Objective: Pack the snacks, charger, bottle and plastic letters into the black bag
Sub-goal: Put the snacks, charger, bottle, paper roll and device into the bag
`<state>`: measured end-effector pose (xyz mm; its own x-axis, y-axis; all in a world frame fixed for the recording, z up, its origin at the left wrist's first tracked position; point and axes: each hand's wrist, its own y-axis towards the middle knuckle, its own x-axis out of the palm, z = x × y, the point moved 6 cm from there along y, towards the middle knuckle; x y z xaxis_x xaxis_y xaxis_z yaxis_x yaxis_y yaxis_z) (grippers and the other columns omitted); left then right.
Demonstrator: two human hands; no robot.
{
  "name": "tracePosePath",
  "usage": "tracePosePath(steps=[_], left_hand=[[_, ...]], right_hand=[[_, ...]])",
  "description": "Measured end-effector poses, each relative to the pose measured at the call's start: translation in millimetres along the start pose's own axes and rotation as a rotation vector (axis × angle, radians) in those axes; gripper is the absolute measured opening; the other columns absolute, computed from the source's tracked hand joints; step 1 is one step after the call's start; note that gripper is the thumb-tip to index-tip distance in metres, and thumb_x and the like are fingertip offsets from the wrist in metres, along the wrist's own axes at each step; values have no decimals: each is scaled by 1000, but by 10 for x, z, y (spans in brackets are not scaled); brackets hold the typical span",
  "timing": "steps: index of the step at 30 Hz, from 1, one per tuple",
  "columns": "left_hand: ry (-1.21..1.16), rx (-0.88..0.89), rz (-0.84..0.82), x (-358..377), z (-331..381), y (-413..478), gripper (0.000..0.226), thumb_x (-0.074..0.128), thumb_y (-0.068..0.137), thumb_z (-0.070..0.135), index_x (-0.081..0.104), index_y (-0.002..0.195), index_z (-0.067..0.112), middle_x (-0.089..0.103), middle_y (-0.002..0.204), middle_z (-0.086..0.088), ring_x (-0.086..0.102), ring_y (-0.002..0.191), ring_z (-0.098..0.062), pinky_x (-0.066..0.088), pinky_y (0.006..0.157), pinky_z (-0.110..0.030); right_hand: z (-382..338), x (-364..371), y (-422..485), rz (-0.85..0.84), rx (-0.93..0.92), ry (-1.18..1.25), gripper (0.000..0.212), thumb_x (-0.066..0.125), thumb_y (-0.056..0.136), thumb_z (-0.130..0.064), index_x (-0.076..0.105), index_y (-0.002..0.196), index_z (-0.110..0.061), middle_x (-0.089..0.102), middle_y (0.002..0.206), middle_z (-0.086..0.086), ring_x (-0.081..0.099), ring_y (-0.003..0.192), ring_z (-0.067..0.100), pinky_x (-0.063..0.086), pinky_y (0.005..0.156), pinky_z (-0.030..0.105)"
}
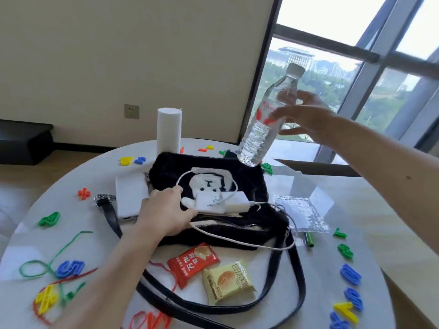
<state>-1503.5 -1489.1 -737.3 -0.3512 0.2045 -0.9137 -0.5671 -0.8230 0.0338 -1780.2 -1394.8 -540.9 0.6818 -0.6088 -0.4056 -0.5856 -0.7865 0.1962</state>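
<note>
A fuzzy black bag (pixel 244 179) with a white cartoon patch lies mid-table, its zipper open along the near edge. My left hand (pixel 164 213) rests on the bag's left side, fingers touching the white charger (pixel 223 201), whose cable loops over the bag. My right hand (pixel 306 117) grips a clear water bottle (pixel 266 122) and holds it tilted in the air above the bag's far right corner. A red snack packet (pixel 192 263) and a yellow snack packet (pixel 228 282) lie in front of the bag. Coloured plastic letters, such as a blue one (pixel 70 268), are scattered around.
A white power bank (pixel 129 195) lies left of the bag, a white paper roll (pixel 169 130) stands behind it. A clear plastic pouch (pixel 299 213) and a green pen (pixel 309 239) lie to the right. The bag's black strap (pixel 298 281) loops round the snacks. Coloured strings (pixel 42 267) lie near left.
</note>
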Motion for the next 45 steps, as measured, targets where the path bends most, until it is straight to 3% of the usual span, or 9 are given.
tracePosePath(steps=[9, 24, 30, 32, 33, 35, 38, 40, 45], left_hand=[[65, 18, -88, 122, 6, -26, 65, 46, 84, 72, 48, 129, 26, 63, 117, 7, 57, 114, -17, 45, 93, -36], [-91, -65, 115, -100, 112, 78, 59, 61, 86, 56, 50, 135, 26, 62, 126, -6, 57, 118, -28, 47, 93, -39], [-126, -37, 56, -50, 91, 126, 57, 64, 88, 46, 50, 138, 24, 58, 135, -5, 52, 125, -24, 46, 98, -38], [-124, -27, 55, -46, 100, 123, 54, 65, 89, 43, 51, 137, 23, 58, 135, -3, 52, 126, -23, 44, 98, -36], [-128, -26, 58, -48, 96, 118, 52, 65, 89, 41, 52, 136, 23, 58, 135, -3, 52, 126, -23, 44, 98, -36], [-121, -19, 69, -59, 86, 113, 46, 65, 89, 35, 55, 132, 22, 58, 134, -2, 53, 124, -22, 45, 98, -35], [-79, -14, 47, -79, 45, 96, 36, 67, 88, 30, 62, 122, 19, 62, 125, -3, 58, 112, -22, 47, 93, -33], [-78, -12, 13, -109, 22, 84, 32, 67, 88, 29, 64, 118, 19, 64, 122, -4, 60, 110, -23, 48, 95, -35], [-82, 87, -192, -170, 89, -61, 64, 70, 73, 64, 59, 124, 28, 56, 123, 10, 56, 109, -13, 45, 92, -31]], right_hand=[[946, -678, 232, 420, 145, -261, 89, 91, 58, -14, 49, 137, -11, 59, 110, 2, 63, 102, 26, 59, 86, 43], [1763, -457, 546, 422, 252, -246, 100, 91, 64, -29, 37, 146, -12, 53, 113, 3, 58, 93, 24, 53, 75, 31], [1650, -449, 267, 522, 267, -186, 107, 89, 66, -37, 27, 151, -16, 46, 140, 14, 51, 123, 30, 46, 106, 45], [1378, -374, 7, 686, 57, -188, 103, 85, 68, -45, 28, 150, -20, 39, 145, 10, 43, 133, 25, 40, 112, 45], [1166, -217, -96, 636, -109, -174, 96, 83, 67, -47, 34, 147, -25, 42, 142, 5, 44, 132, 20, 41, 109, 39], [788, 341, -245, 104, -342, -194, 85, 82, 65, -56, 43, 139, -41, 51, 137, -9, 50, 127, 4, 43, 101, 26], [966, 1119, -623, -785, -177, -705, 96, 79, 60, -66, 32, 143, -59, 23, 157, -29, 30, 140, -6, 30, 114, 30], [1194, 1236, -668, -794, -167, -969, 101, 82, 66, -54, 28, 151, -49, 18, 162, -18, 25, 146, 9, 24, 120, 37], [1250, 1251, -698, -525, -242, -939, 83, 78, 80, -41, 37, 151, -29, 47, 144, 4, 41, 134, 23, 33, 113, 37]])
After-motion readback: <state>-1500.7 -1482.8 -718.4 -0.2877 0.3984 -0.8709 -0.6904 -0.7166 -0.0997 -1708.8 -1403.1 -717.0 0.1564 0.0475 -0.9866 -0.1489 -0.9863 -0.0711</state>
